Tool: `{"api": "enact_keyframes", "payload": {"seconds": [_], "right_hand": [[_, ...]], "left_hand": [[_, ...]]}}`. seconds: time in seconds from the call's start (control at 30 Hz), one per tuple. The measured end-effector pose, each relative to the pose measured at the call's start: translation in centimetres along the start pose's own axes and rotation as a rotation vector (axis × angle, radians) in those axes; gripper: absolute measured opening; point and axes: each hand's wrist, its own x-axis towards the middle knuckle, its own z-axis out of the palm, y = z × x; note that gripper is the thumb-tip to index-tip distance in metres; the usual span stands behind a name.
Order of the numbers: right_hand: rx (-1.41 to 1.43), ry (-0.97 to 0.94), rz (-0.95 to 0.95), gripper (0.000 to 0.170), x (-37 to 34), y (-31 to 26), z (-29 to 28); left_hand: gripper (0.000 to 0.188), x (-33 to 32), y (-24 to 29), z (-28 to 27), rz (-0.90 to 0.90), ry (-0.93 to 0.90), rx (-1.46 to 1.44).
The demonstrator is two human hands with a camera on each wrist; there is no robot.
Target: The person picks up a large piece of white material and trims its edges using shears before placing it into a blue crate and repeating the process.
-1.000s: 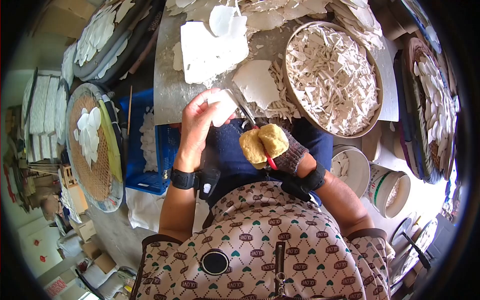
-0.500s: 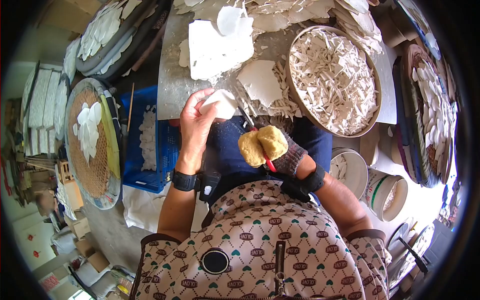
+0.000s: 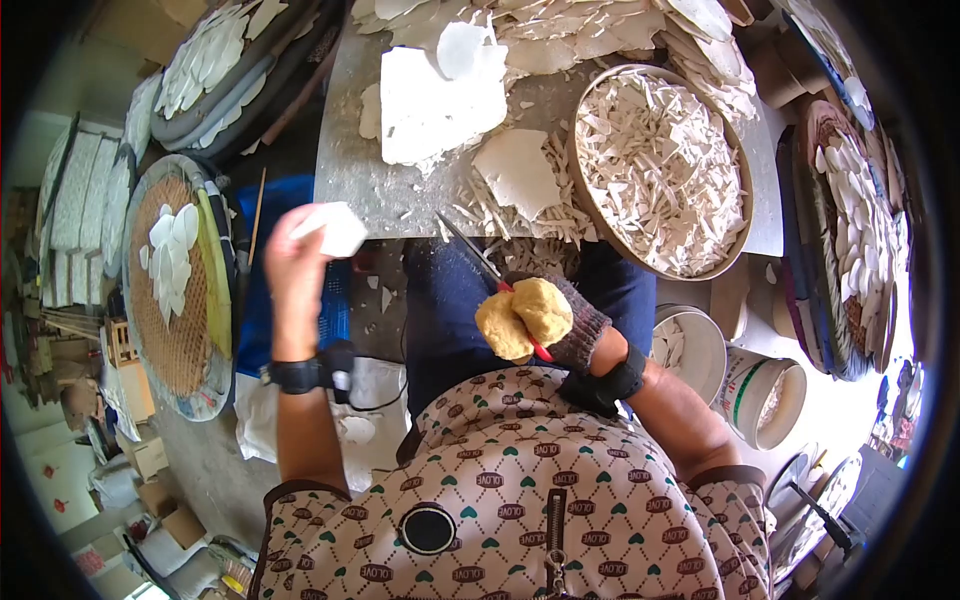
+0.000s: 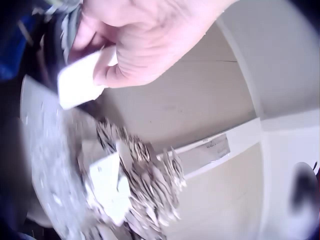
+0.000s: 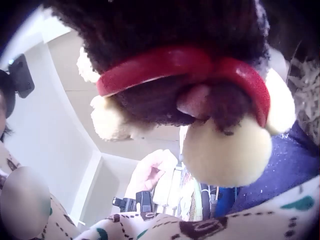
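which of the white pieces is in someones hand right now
The small piece pinched in the left hand; the big squarish slab on the table and the flat piece beside the round tray lie untouched.

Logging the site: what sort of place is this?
Likely a small workshop for cutting thin white pieces: scissors in the right hand, a round tray heaped with scraps, a woven tray bearing more pieces.

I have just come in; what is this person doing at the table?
The person's left hand pinches a flat white piece, apart from the scissors. The gloved right hand holds these red-handled scissors, which have yellow cushioning. On the table are a round tray of thin scraps and more pale flat pieces.
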Motion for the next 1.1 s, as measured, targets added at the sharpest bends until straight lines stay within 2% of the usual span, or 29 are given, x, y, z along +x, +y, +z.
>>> {"api": "enact_keyframes", "payload": {"seconds": [0.03, 0.07, 0.13, 0.17, 0.2, 0.27, 0.33, 0.37, 0.4, 0.5, 0.57, 0.6, 0.67, 0.73, 0.8, 0.87, 0.97, 1.07, 1.1], "right_hand": [[0.09, -0.005, 0.024, 0.018, -0.4, 0.5, -0.1], [0.179, -0.009, 0.048, 0.019, -0.7, 1.1, -0.2], [0.58, 0.018, 0.077, 0.021, -1.2, -0.3, 0.0], [0.573, -0.021, 0.094, 0.023, -0.5, -0.9, 0.1], [0.324, -0.063, 0.104, 0.024, -0.5, -3.0, -0.3], [0.058, -0.126, 0.001, 0.027, -0.3, -4.3, -0.4], [-0.021, -0.126, 0.022, 0.03, -0.5, -5.4, -0.6], [-0.058, -0.123, 0.036, 0.031, -0.9, -5.6, -0.7], [-0.033, -0.099, -0.006, 0.035, -1.4, -5.4, -0.8], [-0.038, -0.025, -0.155, 0.043, -2.6, -4.8, -1.5], [-0.143, 0.038, -0.255, 0.042, -3.4, -5.2, -2.1], [-0.12, 0.042, -0.239, 0.042, -3.6, -5.0, -2.0], [-0.054, 0.02, -0.211, 0.042, -3.6, -4.6, -1.8], [0.05, -0.04, -0.182, 0.041, -3.3, -4.6, -1.7], [0.08, -0.117, -0.166, 0.038, -2.9, -4.3, -1.4], [0.014, -0.181, -0.169, 0.035, -2.5, -3.4, -0.9], [0.134, -0.166, -0.133, 0.029, -2.8, -3.5, -0.8], [0.571, 0.055, -0.015, 0.023, -3.1, 0.4, 0.8], [0.696, -0.008, -0.093, 0.023, -2.8, 1.3, 0.4]], "left_hand": [[0.027, 1.2, -0.5, -3.2, 0.05, 0.104, 0.249], [0.029, 2.4, -2.2, -6.6, 0.333, 0.211, 0.542], [0.029, 1.9, 1.2, -3.8, 0.485, 0.442, 0.754], [0.029, 2.0, 1.2, -2.1, 0.528, 0.333, 0.696], [0.023, 1.6, 1.8, 0.3, 0.527, 0.137, 0.646], [0.017, 0.4, 1.9, 6.2, 0.332, -0.167, 0.475], [0.032, -0.3, 0.4, 10.9, 0.199, -0.399, 0.502], [0.039, -0.7, 0.3, 13.2, 0.272, -0.421, 0.632], [0.04, -1.0, 0.3, 14.8, 0.422, -0.395, 0.787], [0.037, 0.3, -2.0, 17.0, 0.702, -0.337, 0.877], [0.031, 0.3, -2.3, 16.8, 0.527, -0.349, 0.647], [0.029, -0.1, -1.6, 16.7, 0.434, -0.35, 0.534], [0.02, -1.4, -0.1, 16.2, 0.198, -0.262, 0.112], [0.018, -2.4, 1.5, 14.2, 0.187, -0.184, 0.168], [0.012, -2.6, 1.3, 13.4, 0.258, -0.101, 0.023], [0.02, -2.9, 0.1, 12.3, 0.197, -0.076, -0.075], [0.034, -3.8, 1.2, 12.5, 0.098, 0.012, -0.257], [0.039, -3.9, 1.2, 11.8, -0.012, -0.051, -0.318], [0.038, -4.2, 1.6, 11.7, -0.039, -0.091, -0.302]]}}
